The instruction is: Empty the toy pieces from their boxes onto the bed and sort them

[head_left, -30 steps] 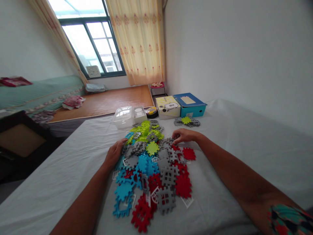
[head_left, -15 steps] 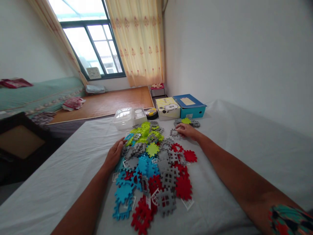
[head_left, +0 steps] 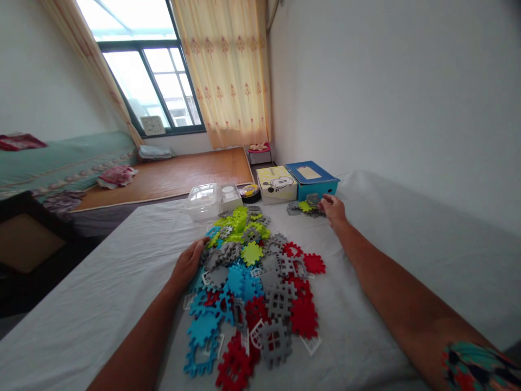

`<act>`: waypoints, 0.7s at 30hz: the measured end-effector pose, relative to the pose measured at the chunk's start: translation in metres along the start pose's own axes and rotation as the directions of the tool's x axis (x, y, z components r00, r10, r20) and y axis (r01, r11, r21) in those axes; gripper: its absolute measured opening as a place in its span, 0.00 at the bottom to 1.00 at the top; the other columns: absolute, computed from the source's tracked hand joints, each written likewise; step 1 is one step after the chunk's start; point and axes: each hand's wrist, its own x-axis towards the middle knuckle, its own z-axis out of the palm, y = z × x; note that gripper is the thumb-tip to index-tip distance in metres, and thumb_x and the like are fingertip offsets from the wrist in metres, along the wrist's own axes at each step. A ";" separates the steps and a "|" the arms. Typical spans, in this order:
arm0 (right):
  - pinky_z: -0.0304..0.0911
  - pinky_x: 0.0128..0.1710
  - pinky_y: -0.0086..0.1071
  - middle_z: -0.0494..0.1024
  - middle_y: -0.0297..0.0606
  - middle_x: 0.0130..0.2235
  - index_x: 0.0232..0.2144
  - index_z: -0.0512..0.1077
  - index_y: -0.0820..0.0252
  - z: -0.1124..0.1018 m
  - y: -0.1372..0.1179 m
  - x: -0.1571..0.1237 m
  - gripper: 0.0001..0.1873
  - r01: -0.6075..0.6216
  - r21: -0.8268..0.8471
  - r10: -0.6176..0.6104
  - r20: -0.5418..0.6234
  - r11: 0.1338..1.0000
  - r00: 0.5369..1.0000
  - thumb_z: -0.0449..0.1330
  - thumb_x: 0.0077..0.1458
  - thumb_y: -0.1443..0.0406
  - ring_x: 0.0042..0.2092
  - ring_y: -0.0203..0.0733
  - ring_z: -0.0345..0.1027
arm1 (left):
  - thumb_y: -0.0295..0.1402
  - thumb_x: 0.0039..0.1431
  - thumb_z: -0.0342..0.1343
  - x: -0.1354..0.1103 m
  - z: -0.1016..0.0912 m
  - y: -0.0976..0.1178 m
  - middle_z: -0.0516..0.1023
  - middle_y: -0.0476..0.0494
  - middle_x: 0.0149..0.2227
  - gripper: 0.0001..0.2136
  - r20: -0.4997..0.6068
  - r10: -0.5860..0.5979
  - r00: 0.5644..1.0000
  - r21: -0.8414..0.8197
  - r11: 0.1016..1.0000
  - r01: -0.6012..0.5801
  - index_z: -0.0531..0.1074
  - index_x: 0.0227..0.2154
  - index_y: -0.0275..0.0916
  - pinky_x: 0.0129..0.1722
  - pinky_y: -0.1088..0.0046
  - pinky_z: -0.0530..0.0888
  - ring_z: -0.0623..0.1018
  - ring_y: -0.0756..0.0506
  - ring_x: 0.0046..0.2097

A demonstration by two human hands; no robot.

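Observation:
A heap of flat toothed plastic tiles (head_left: 252, 288) in red, blue, grey and lime lies on the white sheet (head_left: 407, 239). My left hand (head_left: 188, 265) rests on the heap's left edge, fingers curled over grey tiles. My right hand (head_left: 334, 209) is stretched far out to a small separate cluster of grey tiles with one lime tile (head_left: 305, 207) in front of the blue box (head_left: 311, 179). Its fingers pinch a grey tile (head_left: 313, 199) at that cluster.
A yellow cartoon box (head_left: 277, 184), a round tin (head_left: 249, 191) and clear plastic containers (head_left: 209, 200) stand at the sheet's far edge. Beyond lie a wooden platform (head_left: 171, 171), a green-covered bed (head_left: 61, 157), a curtain (head_left: 226, 70) and a window (head_left: 150, 81).
My right hand left the heap with a grey tile and reached forward and right to the small cluster by the blue box. My left hand stayed at the heap's left edge.

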 end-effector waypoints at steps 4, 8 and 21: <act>0.70 0.30 0.34 0.78 0.46 0.42 0.45 0.73 0.64 0.000 -0.005 -0.005 0.21 0.175 -0.213 -0.174 0.020 0.961 0.984 0.55 0.50 0.61 0.30 0.39 0.71 | 0.54 0.61 0.40 0.000 0.000 0.000 0.75 0.39 0.54 0.30 0.004 -0.001 1.000 0.003 1.000 0.001 0.73 0.51 0.35 0.61 0.60 0.64 0.72 0.40 0.57; 0.69 0.37 0.34 0.80 0.43 0.39 0.43 0.76 0.62 0.017 -0.024 -0.036 0.17 0.450 -0.190 -0.281 0.560 0.872 0.780 0.55 0.54 0.61 0.36 0.41 0.73 | 0.54 0.61 0.40 -0.001 -0.001 0.002 0.75 0.40 0.53 0.30 0.006 -0.002 1.000 0.019 1.000 0.002 0.73 0.51 0.35 0.60 0.61 0.64 0.72 0.39 0.57; 0.63 0.40 0.32 0.77 0.39 0.38 0.41 0.73 0.61 0.037 -0.033 -0.082 0.17 0.621 -0.111 -0.085 0.957 0.776 0.277 0.66 0.48 0.62 0.39 0.41 0.69 | 0.54 0.61 0.39 -0.001 -0.001 0.004 0.76 0.41 0.53 0.30 0.017 0.006 1.000 0.054 0.999 -0.007 0.73 0.50 0.37 0.59 0.61 0.65 0.72 0.40 0.57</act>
